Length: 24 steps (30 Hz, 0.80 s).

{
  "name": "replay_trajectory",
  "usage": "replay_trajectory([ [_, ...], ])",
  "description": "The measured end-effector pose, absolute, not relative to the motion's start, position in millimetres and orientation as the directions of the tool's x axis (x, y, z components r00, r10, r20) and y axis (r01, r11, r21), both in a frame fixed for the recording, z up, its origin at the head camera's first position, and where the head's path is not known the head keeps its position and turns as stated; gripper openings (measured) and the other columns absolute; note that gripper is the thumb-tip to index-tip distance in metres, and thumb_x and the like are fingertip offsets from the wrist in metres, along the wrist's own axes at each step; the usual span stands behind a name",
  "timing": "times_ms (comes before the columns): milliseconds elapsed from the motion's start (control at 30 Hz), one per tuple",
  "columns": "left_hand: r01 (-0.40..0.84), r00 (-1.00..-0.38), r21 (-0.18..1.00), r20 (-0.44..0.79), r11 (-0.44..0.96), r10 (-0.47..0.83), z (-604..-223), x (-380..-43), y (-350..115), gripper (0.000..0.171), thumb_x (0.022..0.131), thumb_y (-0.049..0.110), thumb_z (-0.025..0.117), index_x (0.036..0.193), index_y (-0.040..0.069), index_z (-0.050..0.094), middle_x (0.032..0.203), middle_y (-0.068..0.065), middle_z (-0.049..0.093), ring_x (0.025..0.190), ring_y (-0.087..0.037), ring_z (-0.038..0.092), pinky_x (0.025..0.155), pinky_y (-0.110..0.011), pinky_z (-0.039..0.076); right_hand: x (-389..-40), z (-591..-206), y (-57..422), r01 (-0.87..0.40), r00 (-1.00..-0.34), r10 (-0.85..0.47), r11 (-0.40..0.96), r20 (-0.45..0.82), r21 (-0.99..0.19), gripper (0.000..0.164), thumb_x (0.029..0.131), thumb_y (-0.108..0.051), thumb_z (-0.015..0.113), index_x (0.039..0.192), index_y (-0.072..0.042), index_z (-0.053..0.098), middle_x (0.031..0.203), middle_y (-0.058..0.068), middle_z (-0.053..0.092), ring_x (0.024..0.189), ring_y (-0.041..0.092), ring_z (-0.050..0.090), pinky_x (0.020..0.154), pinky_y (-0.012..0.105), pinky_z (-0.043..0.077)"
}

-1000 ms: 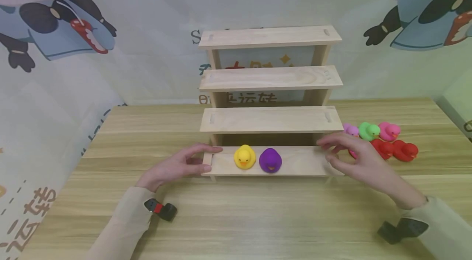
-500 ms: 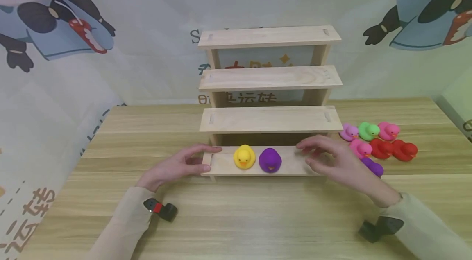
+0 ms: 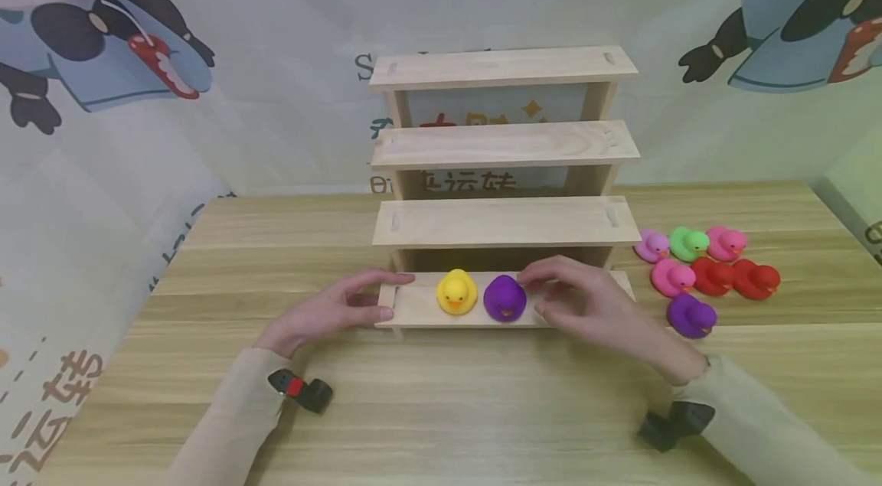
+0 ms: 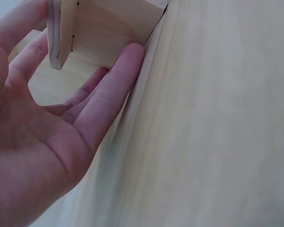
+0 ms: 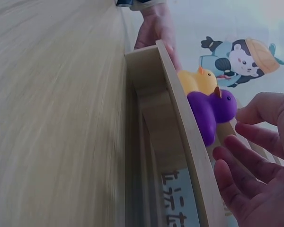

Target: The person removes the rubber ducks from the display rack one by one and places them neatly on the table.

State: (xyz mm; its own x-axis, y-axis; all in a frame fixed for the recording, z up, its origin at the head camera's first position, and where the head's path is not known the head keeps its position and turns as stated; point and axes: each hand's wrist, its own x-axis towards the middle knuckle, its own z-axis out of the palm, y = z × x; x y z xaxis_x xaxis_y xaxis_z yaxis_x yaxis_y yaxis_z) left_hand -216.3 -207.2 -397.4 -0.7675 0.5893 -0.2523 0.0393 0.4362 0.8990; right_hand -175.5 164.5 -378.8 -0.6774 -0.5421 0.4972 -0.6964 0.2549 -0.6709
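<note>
A four-tier wooden stepped shelf (image 3: 506, 222) stands on the table. My left hand (image 3: 338, 306) grips the left end of its lowest board, thumb at the front corner and index finger over the top. In the left wrist view, other fingers (image 4: 109, 97) reach under the board against its side panel. On that board sit a yellow rubber duck (image 3: 456, 292) and, to its right, a purple rubber duck (image 3: 505, 298). My right hand (image 3: 586, 302) hovers over the board's right part with loosely bent fingers and nothing held. Its fingertips are right beside the purple duck.
Right of the shelf several rubber ducks stand grouped on the table, including a green duck (image 3: 687, 243), a red duck (image 3: 756, 282) and another purple duck (image 3: 692, 316). Behind the table hangs a pale printed cloth (image 3: 296, 50).
My right hand has moved left along the lowest board, from its right end to beside the purple duck, uncovering ducks on the table. The left hand stays put.
</note>
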Motion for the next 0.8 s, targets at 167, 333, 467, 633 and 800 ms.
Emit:
replay_trajectory([
  [167, 0.035, -0.765, 0.901, -0.255, 0.433, 0.592, -398.0, -216.8, -207.3, 0.052, 0.091, 0.029, 0.068, 0.140, 0.029, 0.051, 0.147, -0.004, 0.039, 0.121, -0.032, 0.050, 0.096, -0.046, 0.043, -174.6, -378.9, 155.5, -0.688, -0.687, -0.536, 0.265, 0.490, -0.676, 0.041, 0.079, 0.008, 0.070, 0.118, 0.000, 0.062, 0.114, 0.009, 0.065, 0.099, 0.022, 0.060, 0.082, 0.030, 0.051],
  [333, 0.033, -0.766, 0.900, -0.257, 0.435, 0.590, -398.2, -216.7, -207.5, 0.052, 0.091, 0.030, 0.068, 0.140, 0.028, 0.051, 0.148, -0.005, 0.038, 0.122, -0.032, 0.049, 0.097, -0.048, 0.042, -172.6, -379.7, 149.1, -0.644, -0.726, -0.531, 0.302, 0.437, -0.703, 0.043, 0.080, 0.000, 0.074, 0.121, -0.003, 0.061, 0.116, 0.006, 0.063, 0.099, 0.018, 0.059, 0.084, 0.031, 0.050],
  [467, 0.035, -0.765, 0.900, -0.255, 0.434, 0.592, -398.4, -216.8, -207.4, 0.052, 0.091, 0.030, 0.068, 0.140, 0.029, 0.051, 0.148, -0.004, 0.038, 0.122, -0.032, 0.049, 0.097, -0.048, 0.041, -172.0, -380.5, 145.8, -0.619, -0.739, -0.534, 0.297, 0.411, -0.727, 0.039, 0.082, -0.005, 0.076, 0.119, -0.005, 0.062, 0.116, 0.003, 0.063, 0.102, 0.017, 0.059, 0.087, 0.032, 0.049],
  [633, 0.034, -0.762, 0.904, -0.253, 0.427, 0.596, -398.5, -217.0, -207.1, 0.053, 0.091, 0.029, 0.068, 0.140, 0.029, 0.050, 0.148, -0.004, 0.038, 0.122, -0.032, 0.049, 0.096, -0.048, 0.042, -171.6, -381.4, 144.4, -0.609, -0.745, -0.531, 0.292, 0.405, -0.737, 0.037, 0.082, -0.005, 0.076, 0.116, -0.005, 0.063, 0.116, 0.003, 0.063, 0.104, 0.017, 0.059, 0.089, 0.034, 0.049],
  [800, 0.034, -0.764, 0.903, -0.252, 0.427, 0.594, -397.8, -216.4, -206.9, 0.052, 0.091, 0.029, 0.068, 0.140, 0.028, 0.050, 0.148, -0.003, 0.038, 0.123, -0.032, 0.048, 0.097, -0.049, 0.041, -170.7, -382.8, 145.4, -0.612, -0.746, -0.522, 0.292, 0.414, -0.735, 0.036, 0.082, -0.004, 0.076, 0.116, -0.005, 0.063, 0.115, 0.003, 0.063, 0.103, 0.017, 0.060, 0.089, 0.033, 0.050],
])
